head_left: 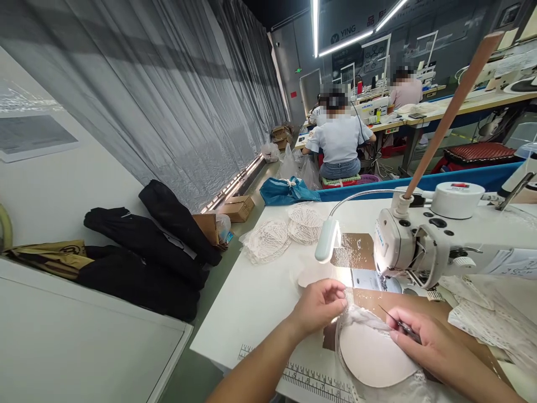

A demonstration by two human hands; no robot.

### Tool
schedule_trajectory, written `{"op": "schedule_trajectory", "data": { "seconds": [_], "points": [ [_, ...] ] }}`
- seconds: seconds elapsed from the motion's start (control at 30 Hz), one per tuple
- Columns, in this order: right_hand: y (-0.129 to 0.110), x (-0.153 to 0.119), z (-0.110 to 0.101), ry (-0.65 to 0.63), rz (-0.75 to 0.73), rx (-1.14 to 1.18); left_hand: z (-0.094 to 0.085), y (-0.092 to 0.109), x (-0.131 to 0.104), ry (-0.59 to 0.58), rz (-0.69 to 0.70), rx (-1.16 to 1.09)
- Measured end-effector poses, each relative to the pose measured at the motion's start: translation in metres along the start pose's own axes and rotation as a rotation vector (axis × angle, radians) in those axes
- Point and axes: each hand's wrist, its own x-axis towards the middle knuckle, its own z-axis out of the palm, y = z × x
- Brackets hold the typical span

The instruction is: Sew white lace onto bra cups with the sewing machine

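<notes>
On desk [226,313] in front of sewing mach. [403,240], white lace pc. w/ round pad [375,355] lies btwn the hands. L hand [321,305] pinches lace edge nr lit needle plate [369,280]; R hand [413,333] grips thin dark tool [405,327], fingers at pad's upper edge. Lamp [327,240] above L hand; lace pcs. [268,240] farther back.

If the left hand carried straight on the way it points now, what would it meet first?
Likely the metal plate under the sewing machine head, just beyond the left hand; its height is unclear, so it might pass above.
</notes>
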Motion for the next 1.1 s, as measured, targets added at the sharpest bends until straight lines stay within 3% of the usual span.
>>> {"op": "schedule_trajectory", "data": {
  "seconds": [0.1, 0.2, 0.37, 0.47, 0.53, 0.67, 0.83, 0.97, 1.1],
  "points": [
    [0.004, 0.001, 0.001, 0.089, 0.063, -0.007, -0.003, 0.002, 0.004, 0.036, 0.179, 0.293],
    [0.009, 0.003, -0.001, 0.159, 0.105, -0.068, -0.004, 0.002, 0.022, -0.059, 0.341, 0.598],
    [0.015, 0.006, -0.012, 0.093, 0.161, -0.310, 0.007, 0.003, 0.071, -0.228, 0.437, 0.628],
    [0.017, 0.005, -0.017, 0.043, 0.152, -0.347, 0.011, 0.009, 0.086, -0.286, 0.470, 0.621],
    [0.019, 0.004, -0.018, 0.035, 0.145, -0.358, 0.011, 0.017, 0.083, -0.258, 0.466, 0.614],
    [0.022, 0.004, -0.019, 0.038, 0.134, -0.370, 0.018, 0.032, 0.050, -0.069, 0.464, 0.658],
    [0.017, 0.003, -0.024, 0.123, 0.106, -0.431, 0.043, 0.022, 0.018, -0.224, 0.475, 0.914],
    [0.013, 0.002, -0.023, 0.236, -0.010, -0.433, 0.050, 0.011, 0.026, -0.289, 0.521, 1.056],
    [0.018, 0.006, -0.015, 0.175, -0.053, -0.507, 0.044, 0.012, 0.042, -0.366, 0.617, 1.054]
  ]
}}
